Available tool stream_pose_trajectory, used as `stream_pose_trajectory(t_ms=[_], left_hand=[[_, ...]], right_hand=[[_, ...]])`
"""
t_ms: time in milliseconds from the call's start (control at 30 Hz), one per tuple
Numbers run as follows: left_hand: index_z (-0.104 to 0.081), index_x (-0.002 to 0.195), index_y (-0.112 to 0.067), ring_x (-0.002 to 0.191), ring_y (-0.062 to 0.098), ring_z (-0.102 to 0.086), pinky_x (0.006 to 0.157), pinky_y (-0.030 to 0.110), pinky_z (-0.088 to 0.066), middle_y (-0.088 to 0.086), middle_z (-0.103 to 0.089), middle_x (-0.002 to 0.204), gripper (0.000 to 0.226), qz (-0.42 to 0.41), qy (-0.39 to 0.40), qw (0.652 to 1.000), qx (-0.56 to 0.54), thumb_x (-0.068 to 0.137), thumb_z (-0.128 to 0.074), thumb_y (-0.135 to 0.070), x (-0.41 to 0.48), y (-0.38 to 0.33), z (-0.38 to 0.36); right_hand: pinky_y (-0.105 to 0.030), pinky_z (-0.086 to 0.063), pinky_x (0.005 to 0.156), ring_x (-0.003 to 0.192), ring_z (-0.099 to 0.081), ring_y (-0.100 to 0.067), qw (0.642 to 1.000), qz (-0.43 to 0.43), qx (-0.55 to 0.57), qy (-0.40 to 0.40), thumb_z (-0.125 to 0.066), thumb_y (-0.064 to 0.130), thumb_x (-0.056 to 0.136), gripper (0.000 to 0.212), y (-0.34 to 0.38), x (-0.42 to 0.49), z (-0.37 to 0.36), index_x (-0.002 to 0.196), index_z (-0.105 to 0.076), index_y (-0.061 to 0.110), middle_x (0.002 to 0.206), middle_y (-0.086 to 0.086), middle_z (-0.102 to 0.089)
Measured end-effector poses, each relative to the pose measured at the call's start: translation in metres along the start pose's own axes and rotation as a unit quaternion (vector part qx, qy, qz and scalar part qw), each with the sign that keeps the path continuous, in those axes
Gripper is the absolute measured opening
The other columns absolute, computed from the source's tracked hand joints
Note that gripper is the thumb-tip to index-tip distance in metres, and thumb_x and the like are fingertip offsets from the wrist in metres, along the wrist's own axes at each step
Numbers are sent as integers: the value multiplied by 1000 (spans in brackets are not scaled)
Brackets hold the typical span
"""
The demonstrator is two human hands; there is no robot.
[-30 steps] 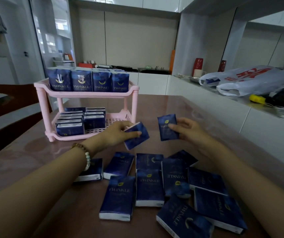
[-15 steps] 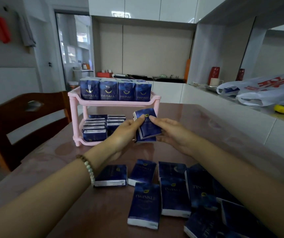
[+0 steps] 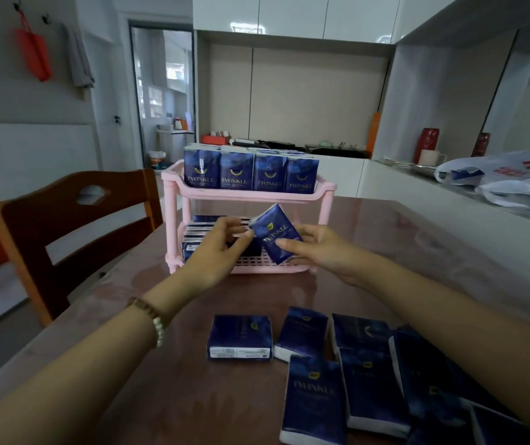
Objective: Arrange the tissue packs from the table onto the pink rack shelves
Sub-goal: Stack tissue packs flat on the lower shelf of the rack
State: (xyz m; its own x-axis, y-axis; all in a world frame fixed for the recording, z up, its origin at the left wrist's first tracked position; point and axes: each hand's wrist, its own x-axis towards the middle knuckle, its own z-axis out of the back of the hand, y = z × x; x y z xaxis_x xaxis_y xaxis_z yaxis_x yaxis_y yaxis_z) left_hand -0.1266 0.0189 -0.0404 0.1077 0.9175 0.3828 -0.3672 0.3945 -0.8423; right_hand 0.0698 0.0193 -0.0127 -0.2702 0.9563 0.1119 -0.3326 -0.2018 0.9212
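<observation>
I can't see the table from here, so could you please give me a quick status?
Both hands, left hand and right hand, on one tissue pack at lower shelf. Right half free. Nothing in the way.

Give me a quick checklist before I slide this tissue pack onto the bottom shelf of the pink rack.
1. Grip on the held pack: right hand pinches it, left hand touches its edge: ok.
2. Pack orientation: tilted, not level with the shelf: not ok.
3. Free space on the lower shelf: bare grid at its right: ok.
4. Stacked packs on the lower shelf tidy: partly hidden by the left hand: cannot tell.
5. Top shelf: front row full: ok.
6. Packs on the table remaining: several: not ok.
</observation>
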Motion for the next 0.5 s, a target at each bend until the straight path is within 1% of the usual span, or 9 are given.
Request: stream_pose_trajectory(t_ms=[67, 100, 133, 167, 200, 267, 333, 400, 500], left_hand=[[-40, 136, -13, 123, 23, -46, 100, 36, -42, 12, -50, 134, 44, -47, -25, 978, 202, 96, -46, -30, 0, 16, 17], [-37, 139, -14, 129, 25, -41, 105, 39, -38, 13, -47, 138, 46, -59, -29, 960, 273, 96, -44, -31, -1, 21, 23], [-34, 142, -14, 133, 25, -35, 108, 39, -33, 12, -43, 142, 49, -65, -28, 945, 318, 97, -43, -31, -2, 25, 27], [-31, 144, -15, 137, 25, -30, 111, 38, -28, 9, -40, 146, 51, -68, -22, 935, 348, 98, -41, -32, -3, 29, 29], [-28, 146, -16, 140, 24, -25, 114, 37, -23, 7, -36, 150, 52, -70, -13, 926, 370, 98, -38, -35, -4, 33, 30], [-23, 148, -20, 144, 23, -19, 117, 36, -14, 3, -28, 154, 55, -66, 14, 912, 405, 99, -30, -43, -6, 40, 27], [-20, 148, -22, 145, 22, -17, 119, 34, -8, 1, -24, 156, 63, -63, 32, 900, 430, 93, -17, -53, -7, 48, 24], [-21, 148, -22, 144, 21, -18, 120, 35, -8, 1, -25, 156, 77, -74, 25, 889, 451, 83, -4, -61, -7, 54, 24], [-23, 148, -22, 143, 22, -21, 120, 36, -10, 1, -28, 154, 83, -89, 14, 877, 473, 79, 1, -61, -7, 60, 24]], right_hand=[[-9, -51, 66, 93, -62, -16, 997, 30, -75, -18, -64, 18, 87, 40, -2, 8, 1, 122, -51, 5, 115, -9, -63], [-13, -52, 72, 96, -61, -17, 992, 47, -112, -26, -66, 18, 85, 43, -5, 14, 1, 123, -49, 5, 115, -8, -61], [-21, -53, 81, 100, -61, -19, 987, 60, -147, -32, -68, 19, 84, 47, -8, 20, 1, 123, -47, 6, 118, -9, -60], [-29, -53, 86, 101, -61, -21, 981, 68, -177, -31, -69, 19, 83, 48, -10, 26, 0, 123, -46, 6, 119, -10, -60], [-33, -54, 86, 100, -63, -23, 977, 74, -198, -25, -70, 18, 82, 48, -12, 31, -2, 122, -46, 6, 119, -10, -60], [-35, -55, 83, 97, -65, -25, 971, 79, -226, -7, -71, 17, 81, 46, -14, 40, -7, 120, -46, 8, 117, -11, -62], [-38, -52, 91, 102, -63, -25, 966, 85, -245, 7, -72, 20, 80, 49, -17, 50, -10, 121, -47, 11, 120, -9, -61], [-30, -43, 98, 116, -55, -22, 952, 94, -291, 17, -72, 24, 80, 55, -18, 58, -11, 127, -46, 13, 130, -8, -55], [-19, -35, 92, 126, -46, -20, 933, 94, -344, 40, -71, 27, 81, 58, -17, 67, -12, 131, -45, 12, 139, -7, -49]])
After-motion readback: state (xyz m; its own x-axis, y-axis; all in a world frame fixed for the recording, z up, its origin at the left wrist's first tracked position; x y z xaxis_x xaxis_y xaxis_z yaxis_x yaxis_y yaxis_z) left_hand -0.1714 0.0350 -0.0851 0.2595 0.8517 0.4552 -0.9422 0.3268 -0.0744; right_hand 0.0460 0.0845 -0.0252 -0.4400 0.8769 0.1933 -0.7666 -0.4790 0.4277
